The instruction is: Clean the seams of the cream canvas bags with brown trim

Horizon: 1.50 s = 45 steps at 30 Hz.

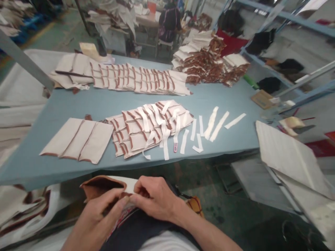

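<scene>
Close to my body, below the table's front edge, I hold a cream fabric piece with brown lining (pixel 104 183); a pocket of it gapes on the left. My left hand (pixel 101 212) pinches its brown edge between thumb and fingers. Beside it, nearly touching, my right hand (pixel 154 197) has its fingers curled and closed on the same piece. Whatever lies right between the fingertips is hidden. On the table ahead, a flat cream panel with three sections (pixel 78 139) lies left of an overlapping stack of similar panels (pixel 138 132).
White strips (pixel 211 122) lie scattered over the stack and the blue table (pixel 225 94). A small pink tool (pixel 175 147) is near the front edge. Behind stand a long row of panels (pixel 136 78) and a brown-and-cream heap (pixel 204 57). Shelving (pixel 282 76) rises at right.
</scene>
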Each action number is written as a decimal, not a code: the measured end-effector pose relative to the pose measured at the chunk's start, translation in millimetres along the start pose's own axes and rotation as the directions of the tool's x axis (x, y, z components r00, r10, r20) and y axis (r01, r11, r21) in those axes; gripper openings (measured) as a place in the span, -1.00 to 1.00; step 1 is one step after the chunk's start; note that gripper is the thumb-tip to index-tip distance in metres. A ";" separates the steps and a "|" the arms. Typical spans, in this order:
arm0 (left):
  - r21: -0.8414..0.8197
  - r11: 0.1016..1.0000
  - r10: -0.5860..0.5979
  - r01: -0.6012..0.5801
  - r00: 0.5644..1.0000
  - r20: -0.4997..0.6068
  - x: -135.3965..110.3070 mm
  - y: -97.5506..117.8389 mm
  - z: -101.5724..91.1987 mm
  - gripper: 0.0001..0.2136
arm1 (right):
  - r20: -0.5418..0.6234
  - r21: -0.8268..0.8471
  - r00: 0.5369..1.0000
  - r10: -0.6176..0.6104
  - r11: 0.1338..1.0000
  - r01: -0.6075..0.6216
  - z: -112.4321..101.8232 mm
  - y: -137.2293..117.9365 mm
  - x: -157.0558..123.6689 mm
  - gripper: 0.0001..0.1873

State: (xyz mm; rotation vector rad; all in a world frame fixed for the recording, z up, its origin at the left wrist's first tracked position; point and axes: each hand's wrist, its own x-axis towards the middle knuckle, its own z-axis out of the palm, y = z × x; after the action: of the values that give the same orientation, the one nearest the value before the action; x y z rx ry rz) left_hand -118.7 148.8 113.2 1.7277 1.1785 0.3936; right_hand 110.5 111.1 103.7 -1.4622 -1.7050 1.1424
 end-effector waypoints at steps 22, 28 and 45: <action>-0.089 0.995 -0.037 0.036 0.999 -0.015 37.0 32.1 -8.9 -0.68 | 0.255 0.298 0.962 0.097 0.939 -0.173 -21.1 11.5 32.3 -0.66; -0.161 0.982 -0.114 0.096 0.988 -0.105 32.5 31.6 -16.6 -0.65 | 0.185 0.204 0.979 0.083 0.972 -0.121 -10.9 -2.9 46.3 -0.64; -0.127 0.976 -0.204 0.179 0.953 -0.225 39.9 3.3 -10.1 -0.59 | 0.141 -0.065 0.988 0.055 0.997 -0.046 23.4 0.8 73.1 -0.65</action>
State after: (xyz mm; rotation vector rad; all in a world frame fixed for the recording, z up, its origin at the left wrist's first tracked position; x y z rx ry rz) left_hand -104.9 187.7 111.2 1.4884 1.4580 0.5448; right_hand 75.7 177.4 86.6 -1.4998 -1.8241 1.2589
